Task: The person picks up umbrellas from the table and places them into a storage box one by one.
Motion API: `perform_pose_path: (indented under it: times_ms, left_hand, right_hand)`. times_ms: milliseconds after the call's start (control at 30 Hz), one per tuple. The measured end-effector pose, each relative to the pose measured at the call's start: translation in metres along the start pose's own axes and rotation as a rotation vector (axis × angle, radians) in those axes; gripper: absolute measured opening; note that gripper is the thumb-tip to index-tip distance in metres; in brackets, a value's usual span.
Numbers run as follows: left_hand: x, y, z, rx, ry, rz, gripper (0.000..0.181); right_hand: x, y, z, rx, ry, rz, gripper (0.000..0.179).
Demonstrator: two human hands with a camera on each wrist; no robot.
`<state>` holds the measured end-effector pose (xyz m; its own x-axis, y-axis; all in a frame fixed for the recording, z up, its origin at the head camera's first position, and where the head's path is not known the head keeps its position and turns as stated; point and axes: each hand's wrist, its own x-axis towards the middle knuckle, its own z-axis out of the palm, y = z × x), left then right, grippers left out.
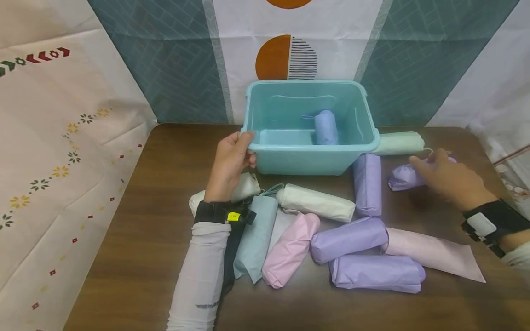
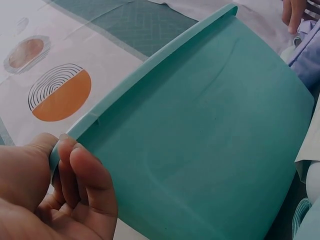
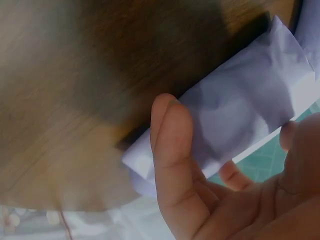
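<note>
My left hand [image 1: 233,161] pinches the front left corner rim of a teal plastic bin [image 1: 298,161], thumb over the lip and fingers beneath, also plain in the left wrist view. A periwinkle folded umbrella [image 1: 325,128] in its sleeve lies inside the bin, toward the right. My right hand [image 1: 453,179] is over a lavender folded umbrella [image 1: 405,177] on the table, right of the bin. In the right wrist view its loosely bent fingers [image 3: 172,145] overlap that lavender umbrella [image 3: 240,100] without closing round it; whether they touch it is hard to tell.
A pale green umbrella [image 1: 399,143] lies against the bin's right side. In front lie several more sleeved umbrellas: purple [image 1: 367,184], white [image 1: 316,202], blue-grey [image 1: 256,234] and pink [image 1: 291,250]. A flat pale pink sleeve [image 1: 434,253] extends toward the table's right. Patterned cloth hangs behind.
</note>
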<state>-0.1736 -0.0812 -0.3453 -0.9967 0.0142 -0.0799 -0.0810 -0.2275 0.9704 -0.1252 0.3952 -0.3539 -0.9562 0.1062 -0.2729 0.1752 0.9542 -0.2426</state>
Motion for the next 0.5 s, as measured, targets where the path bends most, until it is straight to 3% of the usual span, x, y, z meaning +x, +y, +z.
perform_pose_path:
  times_ms: [233, 500]
  left_hand:
    - [0.0013, 0.0014, 0.0001, 0.01, -0.004, -0.012, 0.029]
    - [0.0024, 0.0, -0.0001, 0.01, 0.009, -0.028, 0.029]
  right_hand:
    - [-0.0052, -0.0057, 0.0051, 0.117, -0.023, 0.022, 0.101]
    - [0.0026, 0.0, 0.0075, 0.332, -0.101, -0.004, 0.085]
